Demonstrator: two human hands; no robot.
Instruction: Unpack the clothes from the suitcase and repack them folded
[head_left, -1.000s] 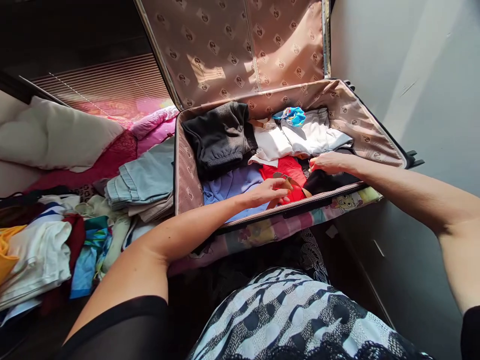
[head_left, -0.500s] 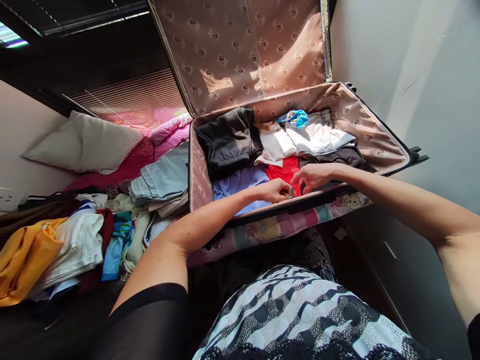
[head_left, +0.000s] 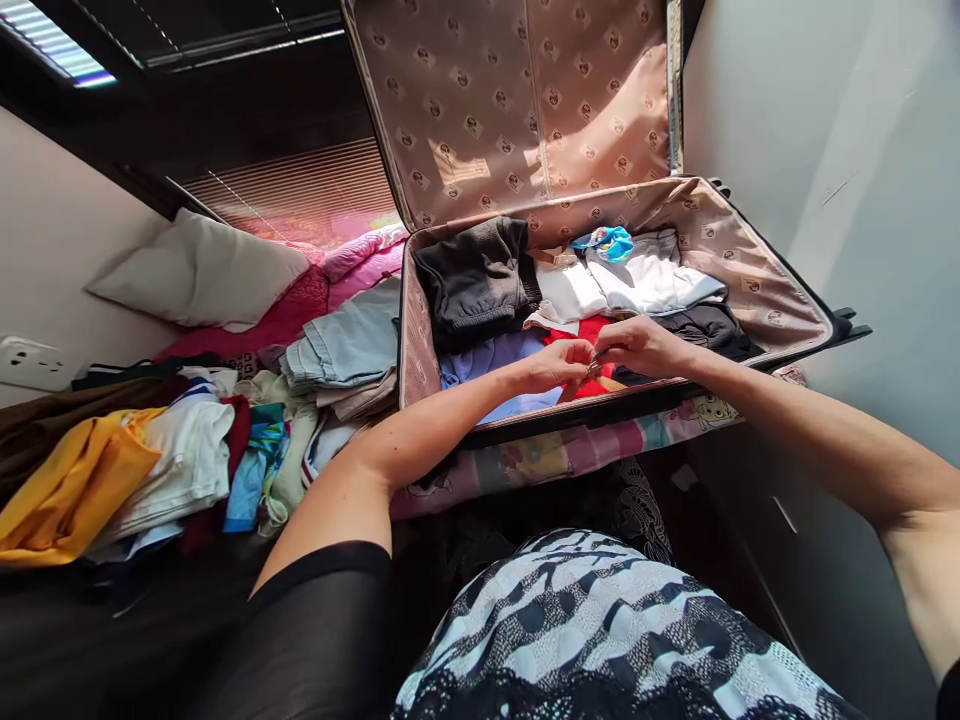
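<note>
An open suitcase (head_left: 757, 290) with brown patterned lining lies on the bed, its lid up. Inside are a dark grey garment (head_left: 476, 280), white clothes (head_left: 600, 290), a blue item (head_left: 611, 240), a lilac garment (head_left: 491, 362) and a red garment (head_left: 589, 335). My left hand (head_left: 555, 365) and my right hand (head_left: 637, 345) meet over the red garment near the front wall. Both are closed in a pinch on a small strap or buckle piece (head_left: 596, 362) between them. I cannot make out exactly what it is.
Folded light blue jeans (head_left: 349, 345) lie left of the suitcase. A heap of mixed clothes (head_left: 150, 460) with a yellow piece (head_left: 67, 490) spreads further left. A white pillow (head_left: 202, 275) leans at the back. A grey wall (head_left: 825, 150) is close on the right.
My right hand moved left from the dark clothes at the suitcase's right to meet my left hand over the red garment. The camera view shifted left and up.
</note>
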